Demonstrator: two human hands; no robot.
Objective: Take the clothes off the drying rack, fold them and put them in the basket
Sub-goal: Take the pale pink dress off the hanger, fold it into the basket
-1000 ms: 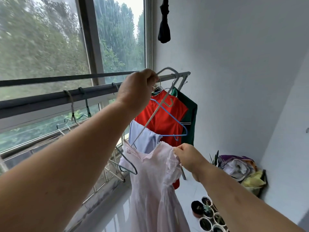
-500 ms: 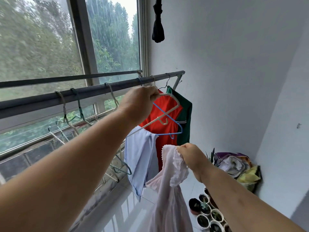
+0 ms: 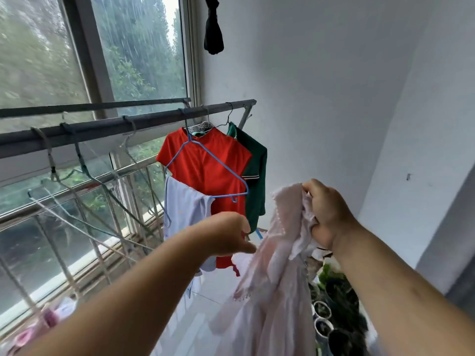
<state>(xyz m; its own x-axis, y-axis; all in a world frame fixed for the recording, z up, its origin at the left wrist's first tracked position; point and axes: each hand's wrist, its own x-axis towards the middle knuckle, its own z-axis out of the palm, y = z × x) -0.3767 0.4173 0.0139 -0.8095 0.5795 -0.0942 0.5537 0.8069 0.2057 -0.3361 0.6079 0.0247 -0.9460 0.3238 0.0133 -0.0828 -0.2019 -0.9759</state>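
A pale pink dress hangs bunched from my right hand, which grips its top edge at the right of the view. My left hand is low beside the dress, its thumb close to the fabric; its fingers are hidden. The dark rail of the drying rack runs along the window. A red shirt, a green garment and a light blue garment on a blue hanger still hang at its far end. No basket is in view.
Several empty hangers dangle from the rail on the left, above a metal window guard. A black item hangs high on the white wall. Potted plants stand on the floor at lower right. Pink things lie at lower left.
My left hand has dropped from rail height to beside the dress, and the white hanger it held is out of sight. The dress is off the hanger, bunched in my right hand.
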